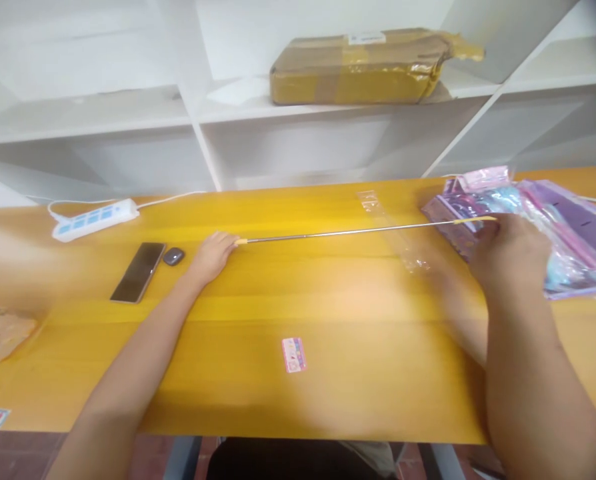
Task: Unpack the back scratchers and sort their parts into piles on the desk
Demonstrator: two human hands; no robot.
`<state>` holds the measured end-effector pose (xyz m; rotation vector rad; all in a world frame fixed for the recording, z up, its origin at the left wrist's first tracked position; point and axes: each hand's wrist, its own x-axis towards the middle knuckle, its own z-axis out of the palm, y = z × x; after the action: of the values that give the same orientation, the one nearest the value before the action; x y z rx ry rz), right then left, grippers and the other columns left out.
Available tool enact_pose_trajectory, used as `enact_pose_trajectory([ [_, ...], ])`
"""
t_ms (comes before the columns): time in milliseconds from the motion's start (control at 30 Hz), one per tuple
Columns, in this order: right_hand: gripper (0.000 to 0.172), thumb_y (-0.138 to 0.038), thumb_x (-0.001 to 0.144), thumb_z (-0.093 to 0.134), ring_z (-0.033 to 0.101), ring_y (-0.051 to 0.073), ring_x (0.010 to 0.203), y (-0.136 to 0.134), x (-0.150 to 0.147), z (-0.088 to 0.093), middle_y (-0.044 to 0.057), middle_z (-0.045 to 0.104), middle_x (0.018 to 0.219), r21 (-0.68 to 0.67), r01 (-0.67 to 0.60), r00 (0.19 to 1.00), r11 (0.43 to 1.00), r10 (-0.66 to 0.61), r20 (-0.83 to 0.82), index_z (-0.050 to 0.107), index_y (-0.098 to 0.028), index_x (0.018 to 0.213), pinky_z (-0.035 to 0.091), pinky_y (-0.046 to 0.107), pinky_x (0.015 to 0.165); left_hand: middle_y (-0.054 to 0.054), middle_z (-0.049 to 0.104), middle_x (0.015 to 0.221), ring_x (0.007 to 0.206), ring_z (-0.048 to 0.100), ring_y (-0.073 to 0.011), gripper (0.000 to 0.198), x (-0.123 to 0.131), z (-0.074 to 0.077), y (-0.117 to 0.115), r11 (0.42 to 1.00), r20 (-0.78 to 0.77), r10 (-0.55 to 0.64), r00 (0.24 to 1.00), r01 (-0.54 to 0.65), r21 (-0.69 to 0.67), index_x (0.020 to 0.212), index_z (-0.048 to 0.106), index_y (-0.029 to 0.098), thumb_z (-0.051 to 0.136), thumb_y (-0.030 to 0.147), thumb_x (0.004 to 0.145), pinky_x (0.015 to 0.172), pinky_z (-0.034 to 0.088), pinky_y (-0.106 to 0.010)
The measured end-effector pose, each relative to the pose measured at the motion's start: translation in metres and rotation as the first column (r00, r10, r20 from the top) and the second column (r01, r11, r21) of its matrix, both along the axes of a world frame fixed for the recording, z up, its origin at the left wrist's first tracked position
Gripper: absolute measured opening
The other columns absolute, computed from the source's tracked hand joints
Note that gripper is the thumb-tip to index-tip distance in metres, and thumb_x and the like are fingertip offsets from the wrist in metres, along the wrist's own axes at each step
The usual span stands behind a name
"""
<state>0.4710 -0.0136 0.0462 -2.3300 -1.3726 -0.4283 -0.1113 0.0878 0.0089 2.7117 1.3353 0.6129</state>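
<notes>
Fingers (228, 239) clamped on thin rod (328, 233), my left hand (210, 257) and right hand (513, 257) at opposite ends | uneven tug might bend it | dipping right might snag purple package (585, 217)

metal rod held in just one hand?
No, the left hand holds one yellow end of the metal rod, and the right hand holds the other.

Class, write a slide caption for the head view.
Left hand and right hand hold opposite ends of a slender rod over a table.
</notes>
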Motion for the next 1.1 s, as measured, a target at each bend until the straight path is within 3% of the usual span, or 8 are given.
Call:
enact_pose_trajectory([
  [200,0.024,-0.017,0.105,0.045,0.057,0.025,0.090,0.006,-0.014,-0.005,0.023,0.071,0.107,-0.079,-0.165,0.986,0.983,0.167,0.020,0.068,-0.012,0.107,0.034,0.037,0.078,-0.013,0.078,0.115,0.104,0.073,-0.0261,0.049,-0.006,0.001,-0.002,0.999,0.044,-0.036,0.998,0.037,-0.007,0.132,0.077,0.021,0.040,0.048,0.116,0.096,0.058,-0.038],
  [300,0.021,-0.012,0.102,0.046,0.060,0.024,0.088,0.007,-0.034,-0.005,0.020,0.072,0.101,-0.046,-0.292,0.956,0.955,0.292,-0.011,0.066,-0.014,0.100,0.037,0.035,0.078,-0.012,0.080,0.115,0.102,0.076,-0.0249,0.047,0.011,0.002,-0.014,0.996,0.049,-0.086,0.995,0.085,0.008,0.131,0.077,0.020,0.041,0.047,0.116,0.092,0.060,-0.036],
  [400,0.020,-0.012,0.101,0.046,0.060,0.024,0.081,-0.002,-0.091,-0.012,0.016,0.070,0.091,-0.048,-0.543,0.840,0.839,0.542,-0.031,0.066,-0.015,0.096,0.039,0.033,0.073,-0.012,0.080,0.115,0.100,0.077,-0.0227,0.044,0.050,0.001,-0.047,0.986,0.049,-0.160,0.986,0.158,0.043,0.128,0.077,0.020,0.040,0.040,0.117,0.088,0.061,-0.033],
  [467,0.019,-0.022,0.106,0.049,0.061,0.023,0.078,-0.011,-0.137,-0.019,0.012,0.071,0.093,-0.051,-0.645,0.764,0.762,0.644,-0.031,0.067,-0.017,0.108,0.040,0.031,0.070,-0.012,0.080,0.115,0.099,0.077,-0.0212,0.041,0.076,-0.001,-0.072,0.981,0.052,-0.191,0.980,0.190,0.035,0.134,0.073,0.021,0.039,0.037,0.117,0.087,0.061,-0.031],
  [600,0.028,-0.026,0.115,0.040,0.066,0.021,0.078,-0.025,-0.190,-0.028,0.010,0.074,0.097,0.060,-0.770,0.637,0.636,0.771,0.007,0.066,-0.018,0.123,0.043,0.030,0.068,-0.011,0.079,0.108,0.092,0.077,-0.0206,0.042,0.093,-0.005,-0.092,0.985,0.086,-0.170,0.982,0.168,0.023,0.137,0.070,0.019,0.037,0.037,0.118,0.080,0.061,-0.031],
  [733,0.030,-0.031,0.116,0.040,0.069,0.020,0.077,-0.018,-0.182,-0.035,0.010,0.077,0.100,-0.031,-0.844,0.537,0.536,0.843,-0.041,0.067,-0.019,0.116,0.046,0.030,0.070,-0.008,0.080,0.107,0.091,0.077,-0.0204,0.042,0.083,-0.004,-0.076,0.983,0.024,-0.170,0.985,0.172,-0.058,0.130,0.074,0.022,0.039,0.042,0.118,0.079,0.058,-0.031],
  [867,0.030,-0.033,0.116,0.041,0.072,0.021,0.082,-0.007,-0.173,-0.041,0.009,0.077,0.098,-0.137,-0.883,0.468,0.448,0.860,-0.202,0.067,-0.020,0.108,0.049,0.031,0.074,-0.006,0.079,0.111,0.098,0.076,-0.0221,0.041,0.081,-0.001,-0.069,0.972,-0.021,-0.180,0.983,0.175,-0.155,0.129,0.074,0.024,0.040,0.043,0.118,0.081,0.056,-0.032],
  [1100,0.030,-0.034,0.116,0.042,0.075,0.024,0.100,-0.006,-0.174,-0.040,0.011,0.078,0.116,-0.048,-0.910,0.396,0.412,0.828,-0.397,0.068,-0.021,0.120,0.055,0.036,0.089,-0.006,0.078,0.112,0.099,0.073,-0.0234,0.040,0.083,0.002,-0.072,0.966,-0.056,-0.159,0.986,0.144,-0.214,0.131,0.072,0.026,0.040,0.043,0.117,0.083,0.055,-0.033],
])
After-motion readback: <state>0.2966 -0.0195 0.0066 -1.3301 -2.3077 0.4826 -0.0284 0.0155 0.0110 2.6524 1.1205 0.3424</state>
